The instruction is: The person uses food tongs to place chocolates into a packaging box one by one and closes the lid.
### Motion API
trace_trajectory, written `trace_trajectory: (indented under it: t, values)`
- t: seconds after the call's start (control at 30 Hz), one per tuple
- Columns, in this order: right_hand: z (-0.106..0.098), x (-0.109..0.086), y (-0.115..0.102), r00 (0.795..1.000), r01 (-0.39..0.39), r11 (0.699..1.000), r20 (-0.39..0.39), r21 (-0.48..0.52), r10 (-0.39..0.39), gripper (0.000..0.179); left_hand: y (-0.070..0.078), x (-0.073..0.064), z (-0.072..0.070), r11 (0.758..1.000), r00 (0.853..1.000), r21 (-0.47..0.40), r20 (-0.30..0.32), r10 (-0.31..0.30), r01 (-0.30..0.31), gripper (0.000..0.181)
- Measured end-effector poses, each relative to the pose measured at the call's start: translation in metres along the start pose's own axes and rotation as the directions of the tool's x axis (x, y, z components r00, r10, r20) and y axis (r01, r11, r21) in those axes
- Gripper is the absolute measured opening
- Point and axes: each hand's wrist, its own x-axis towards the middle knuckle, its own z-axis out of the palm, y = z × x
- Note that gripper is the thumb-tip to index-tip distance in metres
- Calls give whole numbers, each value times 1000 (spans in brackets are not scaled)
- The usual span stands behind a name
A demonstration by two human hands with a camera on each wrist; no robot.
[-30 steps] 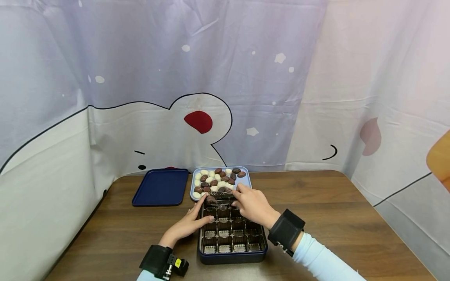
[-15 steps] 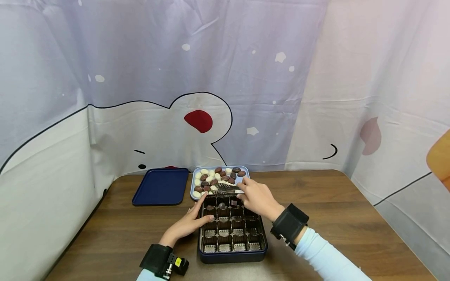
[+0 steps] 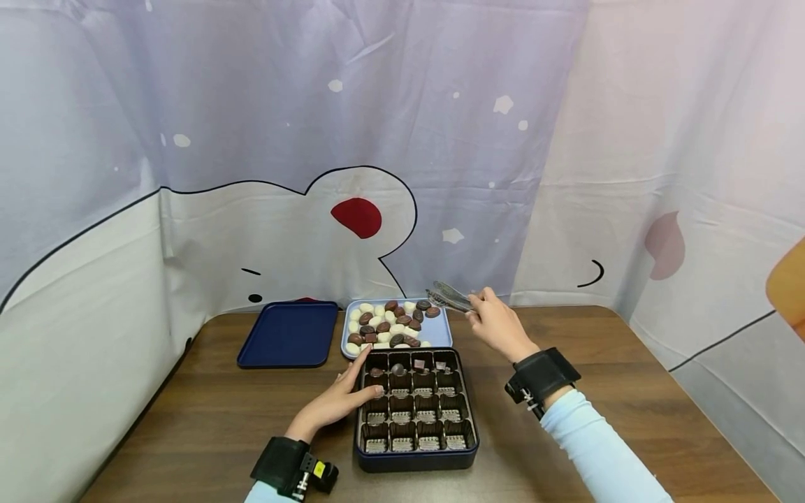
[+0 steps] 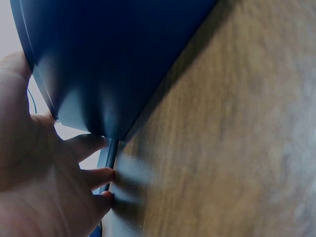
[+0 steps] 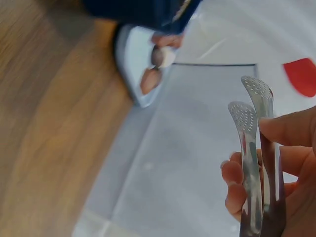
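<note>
A dark blue box (image 3: 415, 460) with a black divided insert stands on the table, and pieces of chocolate (image 3: 398, 369) sit in the compartments of its back row. My left hand (image 3: 339, 399) rests on the box's left side, its thumb over the rim. In the left wrist view the fingers (image 4: 96, 177) lie spread beside the box wall. My right hand (image 3: 499, 327) holds metal tongs (image 3: 449, 297) raised above the light blue tray's right edge. Their perforated tips stand slightly apart with nothing between them, as the right wrist view shows.
Behind the box, the light blue tray (image 3: 443, 334) carries several white, brown and dark chocolates (image 3: 383, 327). A flat dark blue lid or tray (image 3: 289, 335) lies to its left. A printed curtain (image 3: 283, 230) hangs at the table's (image 3: 604, 391) back edge.
The right hand has moved back, up and to the right with the tongs, away from the box's back row. A chocolate now shows in the back right compartment. My left hand stays put.
</note>
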Motion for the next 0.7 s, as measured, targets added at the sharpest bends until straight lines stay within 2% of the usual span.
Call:
trace_trajectory:
  t: [0.1,0.23,0.43,0.7]
  values:
    - [5,1,11,998,-35,999,44,-3,35,43,1,-1,0,1000,1000,0,1,-1,1,92]
    - [17,4,20,995,-59,997,72,-55,63,41,0,-1,-1,1000,1000,4,3,0,0,92]
    - [39,9,26,997,-20,990,65,-140,30,36,0,-1,-1,1000,1000,5,6,3,-3,92]
    - [53,20,20,997,12,973,71,-231,4,20,0,0,0,1000,1000,-12,6,-12,13,93]
